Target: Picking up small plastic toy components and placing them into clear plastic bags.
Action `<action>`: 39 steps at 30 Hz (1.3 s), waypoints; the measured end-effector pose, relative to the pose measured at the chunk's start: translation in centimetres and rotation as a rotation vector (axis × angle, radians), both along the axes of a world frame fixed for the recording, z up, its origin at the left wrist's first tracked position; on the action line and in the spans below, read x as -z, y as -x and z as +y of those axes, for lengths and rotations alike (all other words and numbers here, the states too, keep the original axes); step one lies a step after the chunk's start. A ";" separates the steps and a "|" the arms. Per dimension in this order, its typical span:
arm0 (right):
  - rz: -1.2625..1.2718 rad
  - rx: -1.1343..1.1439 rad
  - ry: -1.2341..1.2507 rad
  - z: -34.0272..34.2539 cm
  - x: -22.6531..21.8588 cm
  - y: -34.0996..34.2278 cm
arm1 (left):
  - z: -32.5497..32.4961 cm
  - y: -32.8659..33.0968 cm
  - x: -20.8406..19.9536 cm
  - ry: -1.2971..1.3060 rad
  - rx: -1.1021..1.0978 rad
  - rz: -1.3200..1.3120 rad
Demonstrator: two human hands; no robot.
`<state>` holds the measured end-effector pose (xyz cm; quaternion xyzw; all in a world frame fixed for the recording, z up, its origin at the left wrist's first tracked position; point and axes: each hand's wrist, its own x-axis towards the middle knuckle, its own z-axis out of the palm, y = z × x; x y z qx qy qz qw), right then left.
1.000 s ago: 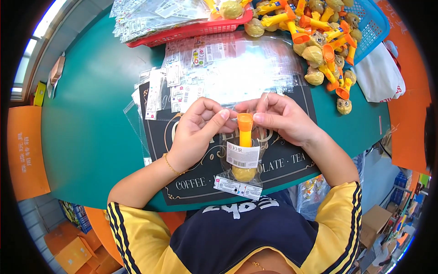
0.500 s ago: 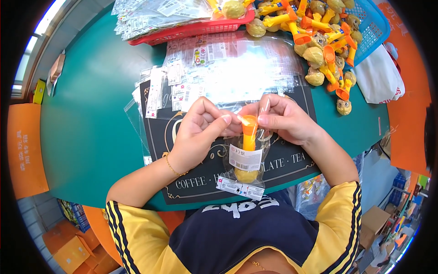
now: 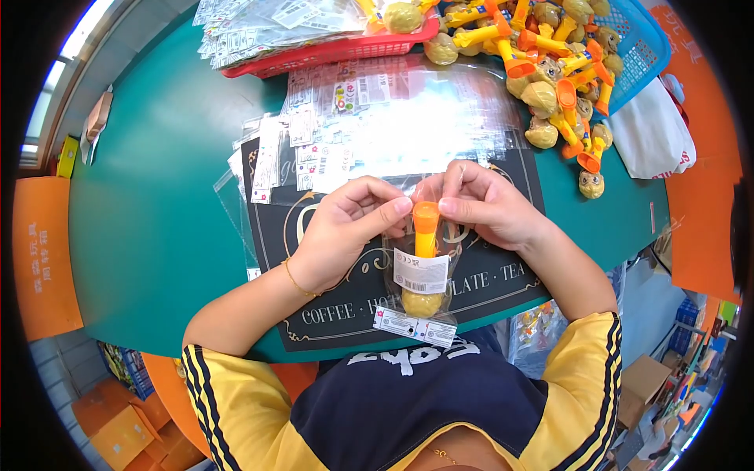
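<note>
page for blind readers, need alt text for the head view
A person's left hand and right hand hold the far end of a clear bag containing a yellow-orange toy, over a black mat. Similar toys overflow a blue basket.

- Bright, even light
- White glare across flat clear plastic bags point(image 3: 440, 118)
- Overexposed pale window point(image 3: 78, 38) at upper left
- Fisheye bowing the smooth green bench point(image 3: 157, 196); black corners
</note>
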<state>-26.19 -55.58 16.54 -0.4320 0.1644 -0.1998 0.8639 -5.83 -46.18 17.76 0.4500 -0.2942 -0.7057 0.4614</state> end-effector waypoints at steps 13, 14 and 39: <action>0.174 0.245 0.083 0.7 -0.6 -0.3 | -0.1 0.2 0.3 0.082 -0.163 -0.022; 0.165 0.240 0.160 0.6 -0.4 -0.2 | 0.0 0.1 0.3 0.082 -0.162 -0.023; 0.327 0.199 -0.160 -0.2 -1.2 0.2 | -0.5 -0.5 0.0 -0.028 -0.135 0.013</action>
